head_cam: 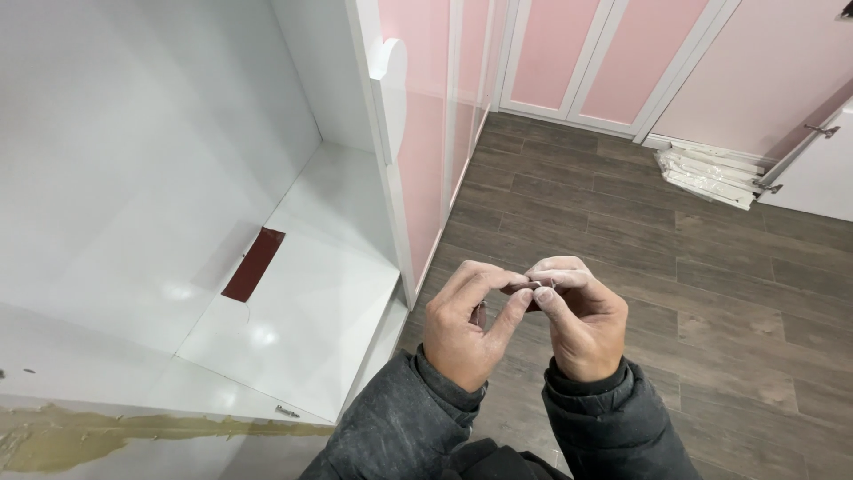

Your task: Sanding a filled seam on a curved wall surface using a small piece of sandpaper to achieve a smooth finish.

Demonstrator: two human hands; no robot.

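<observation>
From the head view I see my left hand (464,324) and right hand (573,313) raised together over the floor (711,293), fingertips meeting at a small dark piece (526,289); both hands are closed in a pinch on it, thumbs and forefingers pressed from either side, which to me looks like a grip for folding or tearing something thin; I cannot tell what the piece is, since the fingers hide most of it; white dust coats the fingers. At 9 o'clock from the hands stands an open white cabinet (133,160); a dark red strip (253,264) lies flat on its shelf (311,302), well apart from the hands. At 2 o'clock a bundle (706,173) of white slats lies along the pink wall (755,71).
</observation>
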